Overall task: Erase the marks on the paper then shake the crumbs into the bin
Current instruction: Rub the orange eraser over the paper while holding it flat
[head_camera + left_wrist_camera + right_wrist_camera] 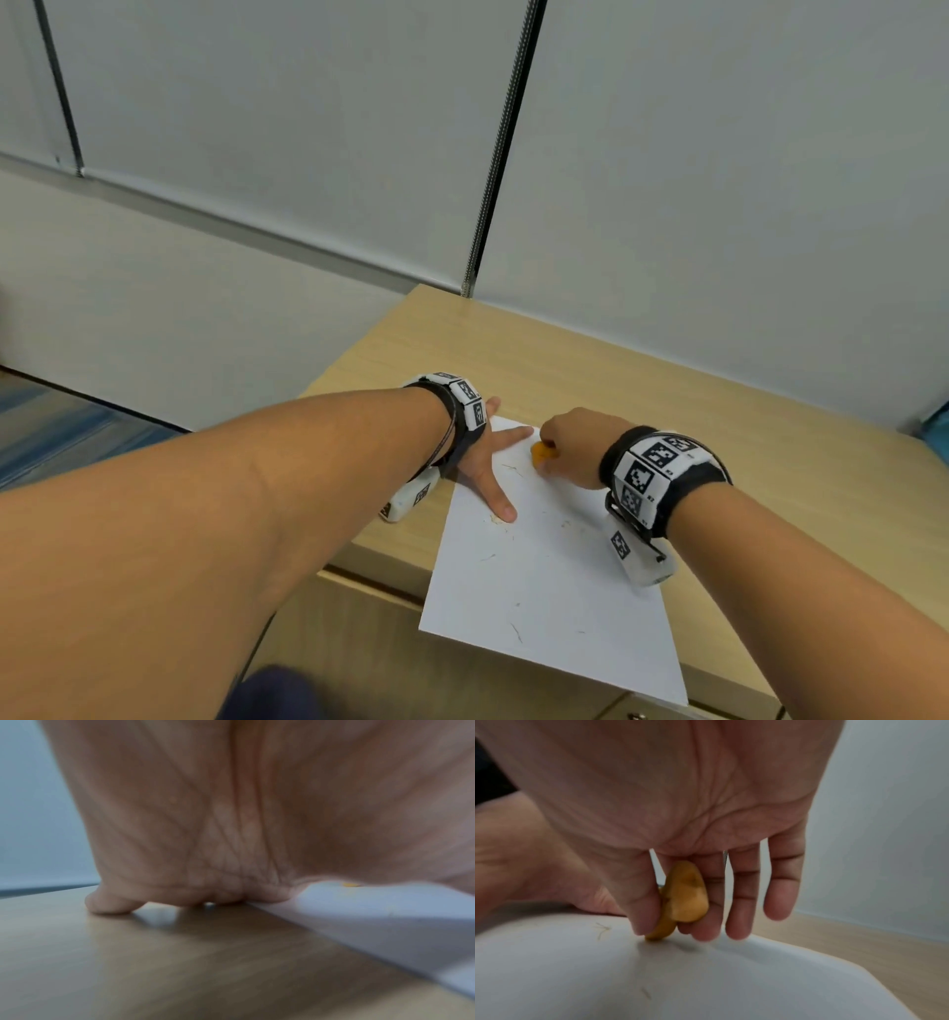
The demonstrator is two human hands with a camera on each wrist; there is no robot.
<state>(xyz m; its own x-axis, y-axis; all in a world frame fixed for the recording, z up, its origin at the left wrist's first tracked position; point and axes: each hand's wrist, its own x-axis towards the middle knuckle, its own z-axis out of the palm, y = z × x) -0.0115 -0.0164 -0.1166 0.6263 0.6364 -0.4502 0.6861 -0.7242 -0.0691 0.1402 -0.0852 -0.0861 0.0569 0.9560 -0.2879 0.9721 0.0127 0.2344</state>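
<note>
Mid-erase, judged from the frame. Left hand (485,452) flat, fingers spread, pinning the paper (554,580) at centre frame on the desk (667,390). Right hand (570,444) pinching an orange eraser (542,453) onto the sheet's upper edge. Crumbs (513,629) and faint marks scattered lower down the sheet. Shaking into the bin not yet done; no bin in view.

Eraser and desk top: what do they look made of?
Eraser: seemingly soft rubber, matte orange-yellow, rounded from wear, with darker smudges. Desk top: probably wood-look laminate, pale and smooth, with fine straight grain and a soft sheen; solid wood cannot be ruled out.
</note>
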